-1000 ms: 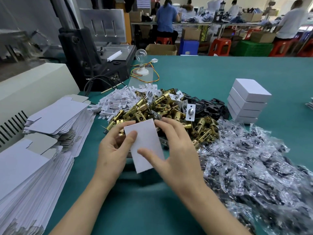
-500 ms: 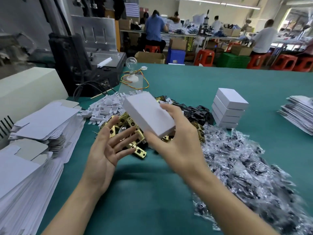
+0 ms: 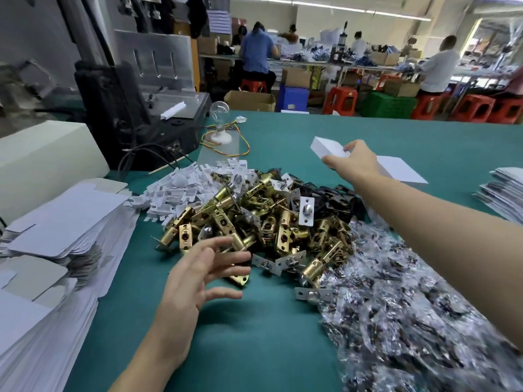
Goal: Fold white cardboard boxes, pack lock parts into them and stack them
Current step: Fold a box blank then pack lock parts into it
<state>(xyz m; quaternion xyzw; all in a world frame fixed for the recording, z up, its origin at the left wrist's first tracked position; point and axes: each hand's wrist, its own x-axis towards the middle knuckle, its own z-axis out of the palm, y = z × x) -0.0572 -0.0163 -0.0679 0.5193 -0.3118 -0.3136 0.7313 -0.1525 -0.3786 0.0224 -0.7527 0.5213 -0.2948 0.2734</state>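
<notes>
Along the left edge of the matte green surface (image 3: 254, 349) lie two heaps of flat box blanks (image 3: 56, 222). They are thin white card with rounded flaps and grey undersides, too many sheets to count. Behind them stand one smooth cream machine housing (image 3: 42, 165) and one black machine (image 3: 119, 114) with cables. Further right is one clear glass bulb (image 3: 219, 111) on a round white base.

Next comes a loose drift of small notched white card pieces (image 3: 184, 188), touching a heap of shiny brass latch parts (image 3: 254, 216). These are tubular bodies with flat plates, too tangled to count. The left grip (image 3: 192, 278) hovers at the near edge of that heap, fingers spread and nearly straight, holding nothing. Bare green surface lies open beneath it and toward the near edge. Matte black metal parts (image 3: 334, 196) lie against the far right side of the brass heap.

Beyond them the right grip (image 3: 356, 162) reaches out over the surface. Its thumb and fingers pinch one end of one closed white box (image 3: 325, 147), a crisp-edged rectangular block held in the air. The box hangs just beside the flat white top of a stack of boxes (image 3: 402, 168); the forearm hides how many. Open green room lies behind it.

Crinkled clear plastic bags (image 3: 410, 292) of dark pieces spread over the near right. One fanned pile of paper sheets (image 3: 503, 188) sits at the right edge.
</notes>
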